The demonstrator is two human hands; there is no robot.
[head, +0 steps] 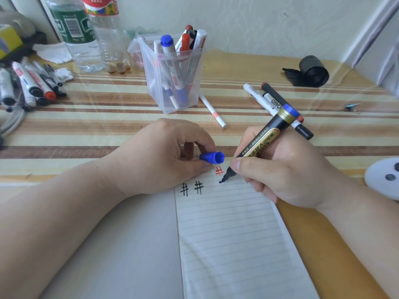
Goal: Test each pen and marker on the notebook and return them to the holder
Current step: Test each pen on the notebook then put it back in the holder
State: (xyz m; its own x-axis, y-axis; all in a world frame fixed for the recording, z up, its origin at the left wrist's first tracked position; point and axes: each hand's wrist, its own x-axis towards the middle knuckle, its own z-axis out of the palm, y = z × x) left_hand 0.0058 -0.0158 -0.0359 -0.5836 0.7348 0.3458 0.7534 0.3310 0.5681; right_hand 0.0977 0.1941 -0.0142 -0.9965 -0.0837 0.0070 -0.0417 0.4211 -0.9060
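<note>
Three marks on the page, a fourth begun. Our right hand (pixel 287 169) grips the marker (pixel 261 143), tip on the notebook (pixel 226 223) at the worktop's front edge; our left hand (pixel 159 156) pinches the cap (pixel 212 158). Next, we judge: recap, then return to the holder (pixel 155 83).

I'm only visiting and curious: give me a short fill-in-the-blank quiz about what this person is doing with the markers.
1. The left hand pinches a loose marker cap whose colour is ____.
2. The black marker whose tip touches the notebook is held by the ____ hand.
3. The page already bears two black hash marks and one in ____.
Missing words: blue; right; red.
</note>
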